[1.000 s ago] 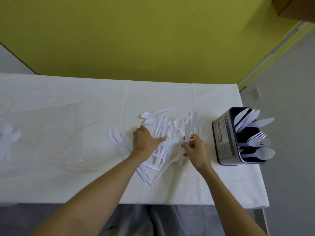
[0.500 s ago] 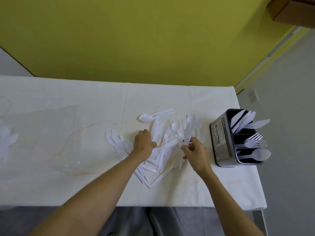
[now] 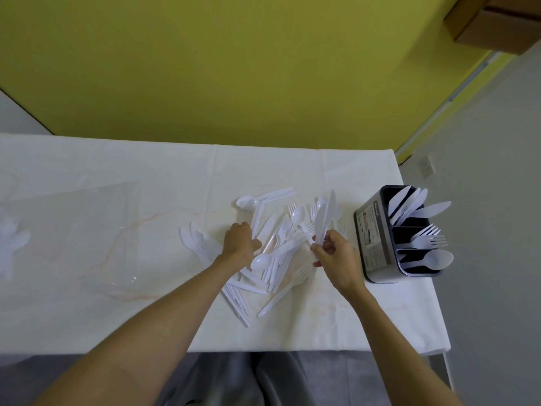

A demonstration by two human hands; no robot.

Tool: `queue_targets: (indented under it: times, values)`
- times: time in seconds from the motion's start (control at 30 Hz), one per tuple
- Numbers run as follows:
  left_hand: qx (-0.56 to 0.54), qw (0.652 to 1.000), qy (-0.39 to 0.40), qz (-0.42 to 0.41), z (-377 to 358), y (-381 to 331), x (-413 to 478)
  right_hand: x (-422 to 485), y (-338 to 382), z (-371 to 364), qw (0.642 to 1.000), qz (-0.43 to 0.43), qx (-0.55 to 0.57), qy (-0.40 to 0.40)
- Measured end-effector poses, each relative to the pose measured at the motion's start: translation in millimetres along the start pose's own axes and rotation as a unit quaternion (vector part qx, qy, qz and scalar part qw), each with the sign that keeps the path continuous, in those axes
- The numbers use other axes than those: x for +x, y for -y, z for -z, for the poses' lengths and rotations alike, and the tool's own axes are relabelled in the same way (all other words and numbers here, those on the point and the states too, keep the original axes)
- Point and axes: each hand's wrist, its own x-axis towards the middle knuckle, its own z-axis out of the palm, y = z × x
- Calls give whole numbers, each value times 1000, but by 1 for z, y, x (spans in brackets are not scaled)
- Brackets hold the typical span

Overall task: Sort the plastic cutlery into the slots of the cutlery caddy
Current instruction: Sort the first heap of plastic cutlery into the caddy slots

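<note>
A loose pile of white plastic cutlery (image 3: pixel 278 247) lies on the white table, mixing forks, spoons and knives. My right hand (image 3: pixel 333 253) grips white knives (image 3: pixel 323 218) by their handles, blades pointing up and away above the pile. My left hand (image 3: pixel 240 240) rests on the pile's left part, fingers curled around a white knife handle (image 3: pixel 257 218). The grey cutlery caddy (image 3: pixel 371 238) stands at the table's right edge. Its far slot holds knives (image 3: pixel 415 206), the middle slot forks (image 3: pixel 427 238), the near slot spoons (image 3: pixel 433 259).
The white table (image 3: pixel 117 303) ends just right of the caddy and near my body. A clear plastic bag (image 3: pixel 96 230) lies left of the pile. More white cutlery (image 3: pixel 11 244) shows at the far left edge. A yellow wall stands behind.
My right hand has lifted the knives a little higher and more upright. My left hand has drawn its fingers in over the pile. The camera has tilted slightly.
</note>
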Motion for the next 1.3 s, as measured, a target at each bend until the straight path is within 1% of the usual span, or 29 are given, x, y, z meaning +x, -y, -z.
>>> queue_targets:
  times: [0.07, 0.13, 0.23, 0.33, 0.53, 0.7, 0.83, 0.93, 1.07, 1.13, 1.2, 1.3]
  values:
    - [-43, 999, -5, -11, 0, 5, 4, -1, -1, 0, 1000, 0, -6, 0]
    - [-54, 998, 6, -18, -1, 5, 6, -1, -2, -1, 1000, -2, -14, -1]
    - [-24, 999, 23, -26, -7, -1, 7, -1, -5, -2, 1000, -5, -21, -2]
    - [20, 999, 13, -30, -11, -9, 5, -1, -6, -3, 1000, -6, -24, -5]
    - [33, 999, 32, 1, -7, -19, 9, -4, 1, -4, 999, -4, -35, -20]
    - [42, 998, 54, -11, -4, -15, 8, -6, 6, -3, 999, 6, -38, -21]
    - [-12, 998, 55, -14, 5, -8, 7, -6, 9, -1, 999, 3, -34, -16]
    - [-66, 996, 43, -46, 22, -8, 2, -7, 15, 3, 999, 9, -31, -12]
    - [-123, 988, -7, -93, 44, -15, -4, -11, 36, 18, 999, 33, -31, -3]
    - [-156, 980, -36, -115, 54, -28, -7, -12, 45, 35, 999, 42, -19, -21]
    - [-213, 969, -48, -120, 62, -46, -11, -12, 53, 57, 998, 48, 19, -43]
    - [-326, 938, -23, -119, 65, -78, -14, -10, 61, 99, 985, 32, 128, -111]
